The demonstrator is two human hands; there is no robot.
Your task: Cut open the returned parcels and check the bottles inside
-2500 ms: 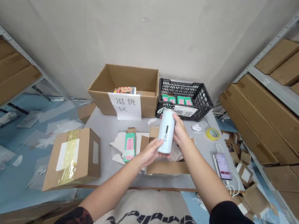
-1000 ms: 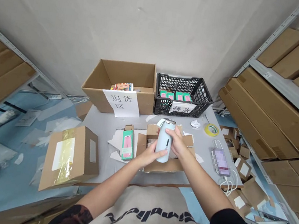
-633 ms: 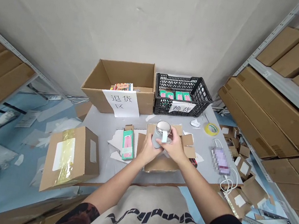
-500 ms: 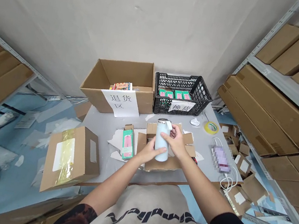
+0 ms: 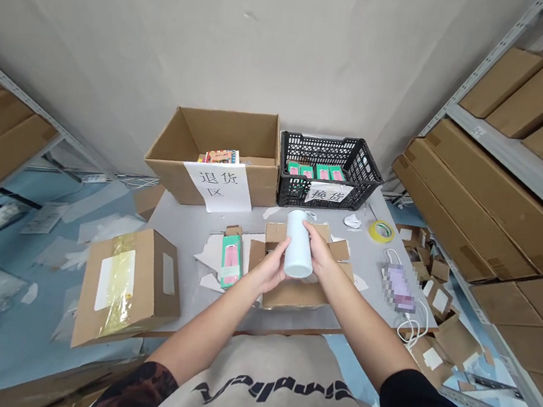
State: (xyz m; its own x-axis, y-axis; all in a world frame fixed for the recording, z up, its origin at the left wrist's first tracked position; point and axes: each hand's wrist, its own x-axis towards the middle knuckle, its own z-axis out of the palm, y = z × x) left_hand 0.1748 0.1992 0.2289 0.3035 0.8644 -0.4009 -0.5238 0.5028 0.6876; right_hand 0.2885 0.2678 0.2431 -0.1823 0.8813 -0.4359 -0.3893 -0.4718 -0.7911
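Note:
A light blue insulated bottle (image 5: pixel 298 248) is held between my two hands, tilted so that its base faces toward me. My left hand (image 5: pixel 272 268) grips its left side, and my right hand (image 5: pixel 319 251) grips the right side. The lid points away and is mostly hidden; a bit of its loop shows past the far end. Beneath the bottle lies an opened cardboard box (image 5: pixel 293 295) with its flaps spread. A green and pink product box (image 5: pixel 231 262) rests on torn white wrapping, left of the opened box.
At the back stand a large labelled carton (image 5: pixel 264 185) and a black crate (image 5: pixel 372 185) holding several green boxes. Yellow tape (image 5: pixel 381 231) and a phone (image 5: pixel 398 287) with a cable lie at right. A taped carton (image 5: pixel 163 286) sits at left. Shelves (image 5: pixel 493 137) flank the table.
The bottle has gone from upright with its lid showing to tipped away, base toward me. Both hands have shifted their hold along its sides.

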